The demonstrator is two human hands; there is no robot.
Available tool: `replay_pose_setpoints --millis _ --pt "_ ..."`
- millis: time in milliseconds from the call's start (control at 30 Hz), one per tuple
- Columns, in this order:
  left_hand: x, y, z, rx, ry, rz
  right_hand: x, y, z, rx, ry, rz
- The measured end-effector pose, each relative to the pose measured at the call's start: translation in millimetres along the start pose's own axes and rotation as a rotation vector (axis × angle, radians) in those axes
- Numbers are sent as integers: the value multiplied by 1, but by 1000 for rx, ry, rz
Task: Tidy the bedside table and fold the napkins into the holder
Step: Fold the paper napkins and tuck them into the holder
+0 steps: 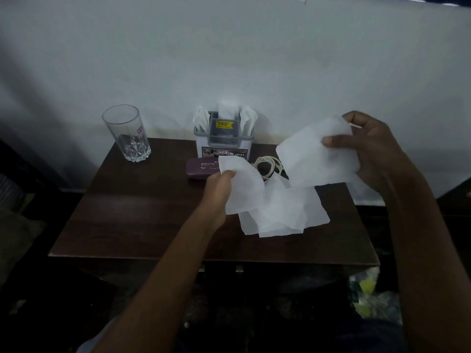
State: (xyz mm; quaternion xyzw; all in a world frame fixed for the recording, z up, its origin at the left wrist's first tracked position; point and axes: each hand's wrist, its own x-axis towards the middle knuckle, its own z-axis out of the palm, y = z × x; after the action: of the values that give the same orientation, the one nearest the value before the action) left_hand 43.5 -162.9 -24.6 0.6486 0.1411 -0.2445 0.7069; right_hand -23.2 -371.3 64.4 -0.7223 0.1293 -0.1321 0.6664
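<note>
My right hand (369,149) holds a white napkin (316,156) up above the right side of the dark wooden bedside table (132,212), thumb pressed on its front. My left hand (219,187) pinches the top edge of a second white napkin (242,184), lifted over the table's middle. More loose napkins (283,215) lie overlapping on the tabletop below both hands. The grey and white napkin holder (224,138) stands at the back edge by the wall, with folded napkins upright in it.
A clear drinking glass (127,133) stands at the table's back left corner. A purple case (201,169) lies in front of the holder, and a coiled pale cable (267,166) sits beside it. Bagged items (369,291) lie on the floor at the lower right.
</note>
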Motion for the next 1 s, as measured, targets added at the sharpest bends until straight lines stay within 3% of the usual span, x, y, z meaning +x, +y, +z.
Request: replay_pose_setpoints --millis 100,233,500,667,800,1000 --pt "0 -2 4 -194 -112 -92 0 -4 23 189 83 23" --pt "-3 -5 14 -498 -252 -142 2 12 61 415 319 202" --pt "-11 -5 26 -727 -287 -60 1 33 106 485 585 302" --pt "-18 0 23 -876 -333 -49 3 38 110 450 628 310" --pt "-18 3 22 -852 -300 -75 -2 35 112 445 565 303" --pt "-10 -2 21 -782 -179 -106 -6 26 109 164 478 176"
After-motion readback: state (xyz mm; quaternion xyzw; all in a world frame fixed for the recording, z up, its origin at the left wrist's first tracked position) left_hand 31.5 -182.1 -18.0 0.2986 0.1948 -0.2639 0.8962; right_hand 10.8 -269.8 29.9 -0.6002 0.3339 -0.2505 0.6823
